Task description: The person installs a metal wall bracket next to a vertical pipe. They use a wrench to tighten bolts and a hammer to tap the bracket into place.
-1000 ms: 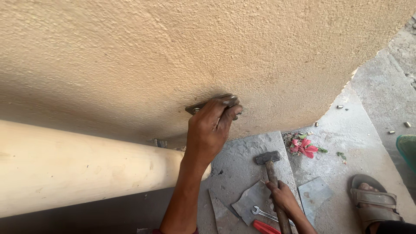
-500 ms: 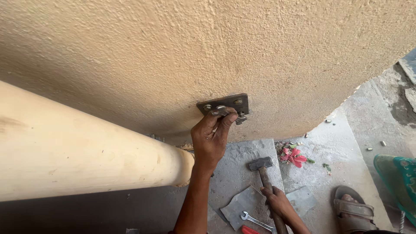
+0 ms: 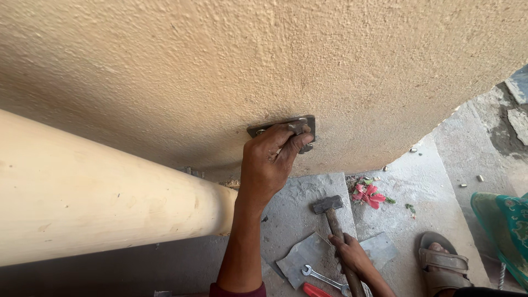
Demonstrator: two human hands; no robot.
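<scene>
A: Where are the two hands?
B: The left hand (image 3: 269, 165) is up on the wall (image 3: 220, 66), fingers closed over the plate (image 3: 283, 132), pinning it flat to the plaster. The right hand (image 3: 349, 256) is low by the floor, wrapped round the handle of the hammer (image 3: 334, 220).

A: Count what lies nearest.
B: One spanner (image 3: 322, 278), lying on the slab just left of the right wrist. One red handle (image 3: 316, 290) beside it at the bottom edge; what tool it belongs to I cannot tell. One hammer, its head resting on the slab (image 3: 297, 203). Two thin grey sheets (image 3: 300, 256) under the tools.

A: Further out?
B: One sandal (image 3: 443, 264) with a foot in it, at the slab's right. One clump of pink petals (image 3: 367, 193) near the slab's far right corner. One thick cream pipe (image 3: 99, 187) running in from the left edge, ending just beside the left forearm.

A: And the plate?
B: One, dark grey metal, rectangular, slightly tilted, low on the rough tan wall. The fingers cover its lower middle; its top edge and both ends show.
</scene>
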